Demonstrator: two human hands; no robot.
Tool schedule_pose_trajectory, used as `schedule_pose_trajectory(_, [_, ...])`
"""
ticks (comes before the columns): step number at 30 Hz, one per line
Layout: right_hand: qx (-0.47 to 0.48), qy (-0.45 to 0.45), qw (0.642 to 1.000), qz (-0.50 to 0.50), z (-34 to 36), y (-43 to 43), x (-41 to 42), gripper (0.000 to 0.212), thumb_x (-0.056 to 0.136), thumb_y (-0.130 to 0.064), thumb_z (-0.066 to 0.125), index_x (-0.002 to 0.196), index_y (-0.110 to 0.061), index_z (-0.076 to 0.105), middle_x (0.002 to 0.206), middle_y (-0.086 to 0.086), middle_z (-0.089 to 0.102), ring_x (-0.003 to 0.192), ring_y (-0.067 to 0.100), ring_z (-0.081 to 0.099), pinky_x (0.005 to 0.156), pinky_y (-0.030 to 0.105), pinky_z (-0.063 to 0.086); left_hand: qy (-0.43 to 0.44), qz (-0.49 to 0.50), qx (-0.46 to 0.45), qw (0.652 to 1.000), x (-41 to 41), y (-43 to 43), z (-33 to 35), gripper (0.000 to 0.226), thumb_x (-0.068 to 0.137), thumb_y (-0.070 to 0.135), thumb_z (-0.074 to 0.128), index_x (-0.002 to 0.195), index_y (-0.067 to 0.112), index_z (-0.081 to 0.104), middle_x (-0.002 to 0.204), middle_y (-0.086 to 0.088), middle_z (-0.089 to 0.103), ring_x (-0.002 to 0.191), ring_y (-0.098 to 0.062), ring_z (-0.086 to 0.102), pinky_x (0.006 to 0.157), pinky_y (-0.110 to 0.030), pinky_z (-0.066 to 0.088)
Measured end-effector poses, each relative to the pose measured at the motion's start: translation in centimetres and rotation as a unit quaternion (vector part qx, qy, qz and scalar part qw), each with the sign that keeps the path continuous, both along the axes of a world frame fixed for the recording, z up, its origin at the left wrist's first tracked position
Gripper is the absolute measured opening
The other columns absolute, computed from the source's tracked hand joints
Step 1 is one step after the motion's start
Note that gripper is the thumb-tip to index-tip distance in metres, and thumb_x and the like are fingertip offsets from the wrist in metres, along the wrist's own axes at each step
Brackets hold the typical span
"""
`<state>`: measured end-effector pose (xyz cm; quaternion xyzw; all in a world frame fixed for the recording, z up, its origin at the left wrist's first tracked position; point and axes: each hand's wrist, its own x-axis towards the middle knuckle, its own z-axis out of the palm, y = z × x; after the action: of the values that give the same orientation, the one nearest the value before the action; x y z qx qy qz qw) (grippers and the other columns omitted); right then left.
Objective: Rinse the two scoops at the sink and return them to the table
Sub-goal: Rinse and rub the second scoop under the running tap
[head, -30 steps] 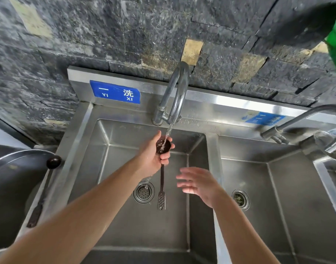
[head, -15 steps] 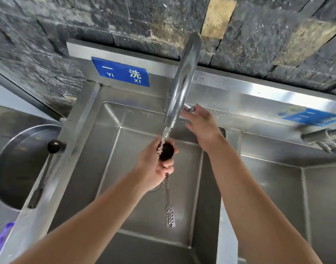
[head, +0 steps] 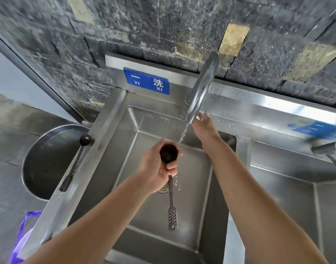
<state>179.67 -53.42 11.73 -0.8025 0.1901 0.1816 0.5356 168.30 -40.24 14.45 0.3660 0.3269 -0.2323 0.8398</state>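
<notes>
Left hand (head: 157,168) is closed around a dark scoop (head: 168,153) over the left basin of the steel sink (head: 113,130): fingers wrap the neck just below the bowl, handle hanging down. Water from the faucet (head: 201,88) falls just right of the bowl. Right hand (head: 205,126) reaches the faucet base; its finger position cannot be determined. A second scoop (head: 75,161) lies on the sink's left rim.
</notes>
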Motion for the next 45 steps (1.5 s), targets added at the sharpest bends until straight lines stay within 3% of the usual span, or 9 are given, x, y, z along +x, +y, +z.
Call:
schedule_pose_trajectory(3, [0.114, 0.050, 0.992, 0.021, 0.6, 1.6, -4.6, 0.055, 0.084, -0.046, 0.052, 0.128, -0.014, 0.061, 0.090, -0.005, 0.064, 0.076, 0.012, 0.059, 0.077, 0.033, 0.049, -0.035, -0.007, -0.002, 0.999, -1.2, 1.0, 2.1, 0.038, 0.102, 0.031, 0.037, 0.079, 0.013, 0.061, 0.072, -0.009, 0.057, 0.046, -0.016, 0.031, 0.046, -0.026, 0.023])
schedule_pose_trajectory(6, [0.351, 0.135, 0.925, 0.047, 1.4, 2.8, -10.7, 0.039, 0.096, -0.047, 0.045, 0.088, -0.019, 0.070, 0.068, 0.002, 0.065, 0.059, 0.017, 0.064, 0.064, 0.032, 0.058, -0.096, -0.036, -0.026, 0.994, -2.0, 1.3, 4.4, 0.039, 0.102, 0.036, 0.037, 0.081, 0.010, 0.060, 0.074, -0.010, 0.056, 0.050, -0.018, 0.034, 0.053, -0.030, 0.026])
schedule_pose_trajectory(9, [0.374, 0.134, 0.915, 0.068, 2.4, 3.5, -14.1, 0.042, 0.096, -0.045, 0.045, 0.102, -0.010, 0.067, 0.092, 0.018, 0.073, 0.086, 0.034, 0.071, 0.087, 0.051, 0.058, -0.170, -0.070, -0.013, 0.983, -2.4, 1.2, 6.9, 0.042, 0.102, 0.036, 0.038, 0.081, 0.008, 0.059, 0.075, -0.013, 0.055, 0.051, -0.019, 0.040, 0.056, -0.031, 0.030])
schedule_pose_trajectory(16, [0.453, 0.024, 0.891, 0.008, 7.7, 2.7, -15.9, 0.059, 0.098, -0.031, 0.029, 0.063, -0.025, 0.077, 0.060, 0.003, 0.063, 0.050, 0.019, 0.057, 0.044, 0.025, 0.041, -0.392, -0.153, 0.106, 0.901, -4.7, -0.2, 12.4, 0.035, 0.106, 0.023, 0.034, 0.089, 0.002, 0.057, 0.079, -0.018, 0.058, 0.066, -0.028, 0.051, 0.072, -0.040, 0.041])
schedule_pose_trajectory(21, [0.414, -0.074, 0.907, -0.010, 9.6, 2.2, -16.4, 0.069, 0.096, -0.020, 0.025, 0.038, -0.018, 0.063, 0.037, -0.002, 0.051, 0.034, 0.013, 0.043, 0.042, 0.023, 0.030, -0.478, -0.172, 0.166, 0.845, -6.7, -1.1, 15.6, 0.036, 0.103, 0.019, 0.035, 0.082, 0.004, 0.059, 0.071, -0.009, 0.059, 0.067, -0.024, 0.048, 0.072, -0.038, 0.041])
schedule_pose_trajectory(26, [0.239, -0.124, 0.963, 0.023, 8.3, 1.7, -18.0, 0.070, 0.088, -0.057, 0.031, 0.034, -0.013, 0.040, 0.031, 0.005, 0.038, 0.037, 0.023, 0.035, 0.045, 0.030, 0.028, -0.504, -0.154, 0.049, 0.848, -7.1, -1.8, 18.3, 0.033, 0.101, 0.019, 0.030, 0.085, 0.002, 0.053, 0.074, -0.015, 0.053, 0.063, -0.025, 0.043, 0.064, -0.035, 0.033])
schedule_pose_trajectory(30, [0.201, -0.117, 0.973, 0.013, 7.0, 1.0, -18.5, 0.060, 0.083, -0.055, 0.035, 0.038, -0.014, 0.038, 0.038, 0.005, 0.038, 0.043, 0.020, 0.033, 0.049, 0.027, 0.027, -0.493, -0.133, 0.045, 0.859, -7.0, -2.4, 17.8, 0.032, 0.101, 0.016, 0.030, 0.084, 0.003, 0.053, 0.073, -0.016, 0.054, 0.059, -0.024, 0.043, 0.059, -0.033, 0.033])
schedule_pose_trajectory(35, [0.258, -0.142, 0.955, -0.037, 7.8, 1.7, -17.7, 0.044, 0.081, -0.045, 0.043, 0.044, -0.023, 0.047, 0.041, -0.004, 0.045, 0.041, 0.015, 0.040, 0.051, 0.029, 0.035, -0.488, -0.108, 0.141, 0.854, -7.6, -3.1, 15.4, 0.024, 0.094, 0.010, 0.033, 0.081, 0.005, 0.053, 0.072, -0.015, 0.052, 0.061, -0.025, 0.040, 0.065, -0.034, 0.034])
schedule_pose_trajectory(45, [0.252, -0.045, 0.967, -0.018, 4.1, 0.9, -19.7, 0.057, 0.098, -0.029, 0.035, 0.042, -0.019, 0.036, 0.040, 0.001, 0.030, 0.038, 0.016, 0.025, 0.045, 0.027, 0.022, -0.418, -0.036, 0.114, 0.901, -7.5, -3.4, 14.8, 0.035, 0.102, 0.010, 0.032, 0.076, 0.004, 0.055, 0.066, -0.014, 0.056, 0.056, -0.024, 0.042, 0.056, -0.032, 0.033])
